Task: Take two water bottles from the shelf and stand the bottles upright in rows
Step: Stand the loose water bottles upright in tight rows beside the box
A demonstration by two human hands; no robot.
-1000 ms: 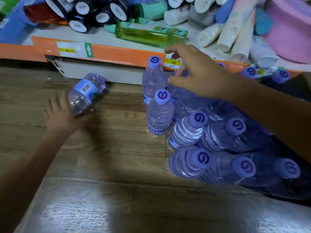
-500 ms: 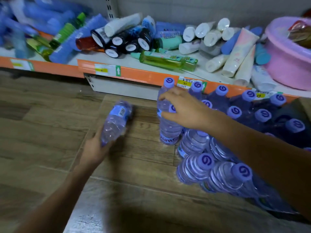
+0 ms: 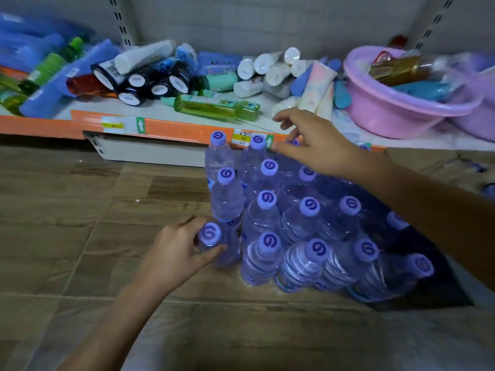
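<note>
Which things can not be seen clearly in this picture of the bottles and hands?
- Head view: the right hand covers the back-row bottle caps under it.
- Head view: left hand hides the side of the nearest bottle.
- Shelf price tag: print too small.
- Left shelf goods: blurred.

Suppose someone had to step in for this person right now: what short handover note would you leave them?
Left hand: closed around the neck of a water bottle, standing it upright at the near-left corner of the block of bottles on the wooden floor.
Right hand: empty, fingers spread, over the back row by the orange shelf edge.
Done: many bottles stand upright in rows; this one is in place.
Left: release it, check that it lines up with its column, then continue the rows.
</note>
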